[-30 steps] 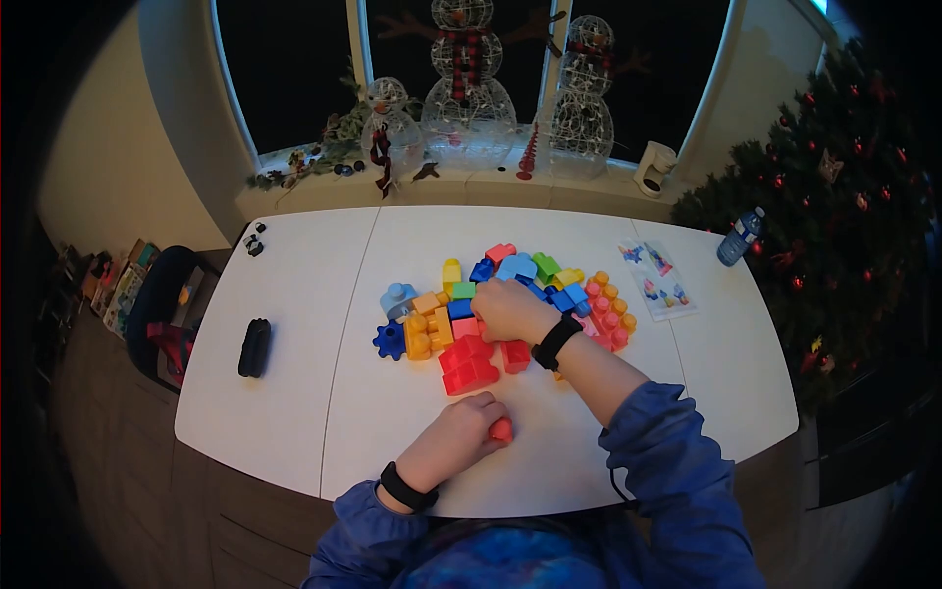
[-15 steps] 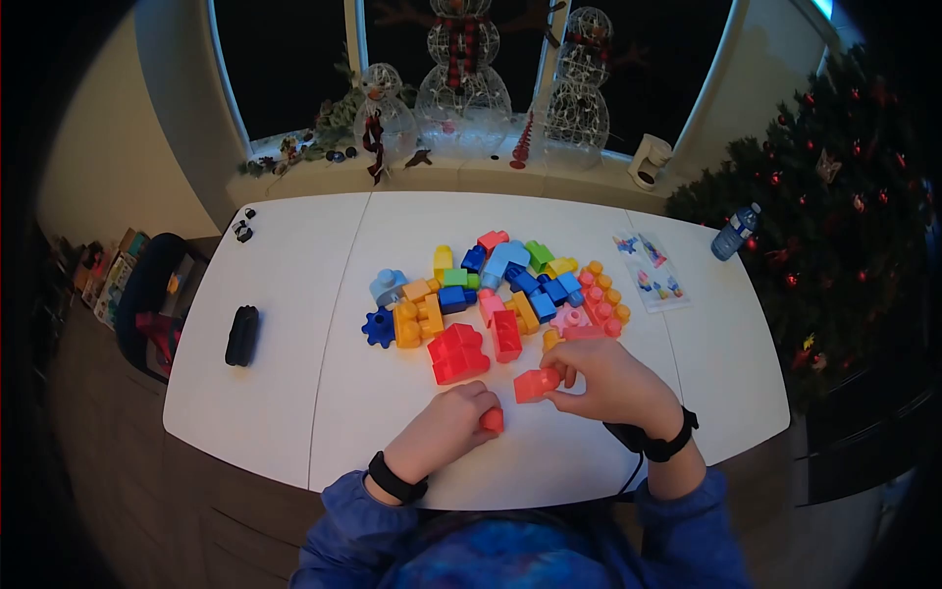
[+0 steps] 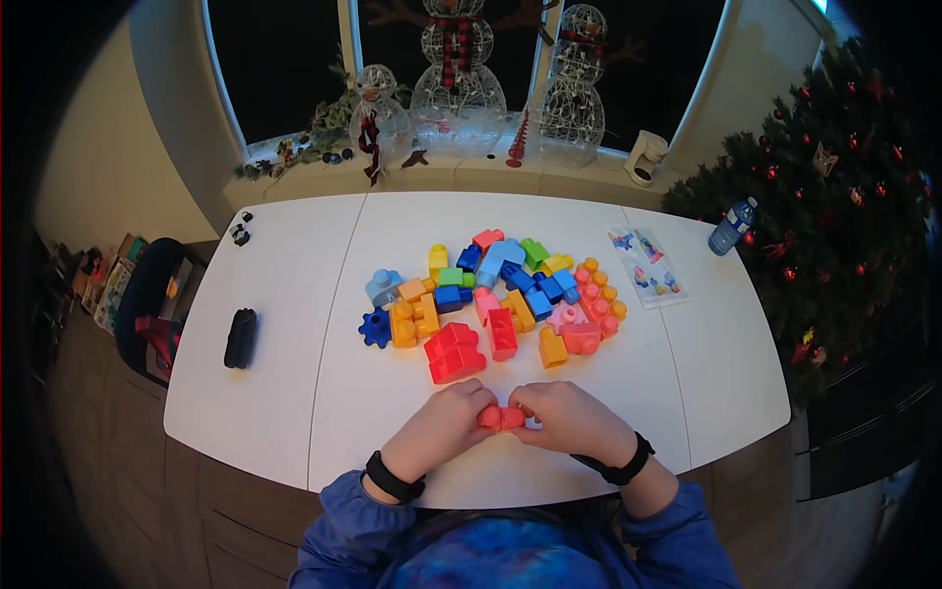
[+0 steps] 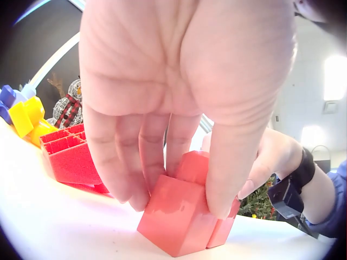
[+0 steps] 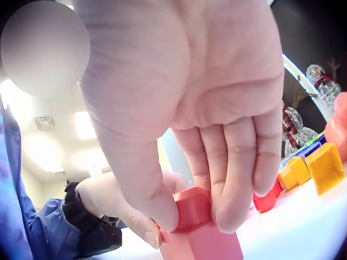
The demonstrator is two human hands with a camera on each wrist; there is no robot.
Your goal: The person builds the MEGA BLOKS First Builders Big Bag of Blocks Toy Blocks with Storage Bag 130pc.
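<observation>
Low over the near part of the table, two coral toy building blocks meet end to end. My left hand (image 3: 442, 427) pinches the left block (image 4: 171, 214) between thumb and fingers, palm facing its wrist camera. My right hand (image 3: 574, 422) pinches the right block (image 5: 192, 211) by its narrower, rounded end. The blocks overlap in both wrist views, and fingers hide part of where they join. Just beyond my hands lie a large red block (image 3: 455, 353) and an upright-looking red block (image 3: 502, 336). A yellow block (image 3: 552, 348) lies ahead of my right hand.
A spread of mixed blue, green, yellow and pink blocks (image 3: 510, 275) covers the table's middle. A black case (image 3: 240, 339) lies at left, a picture sheet (image 3: 648, 265) at right back. A water bottle (image 3: 732, 226) stands near the right edge, beside a decorated tree (image 3: 824, 216).
My right hand came back from the block pile with a coral block and brought it against the one in my left hand. The left hand has stayed nearly in place.
</observation>
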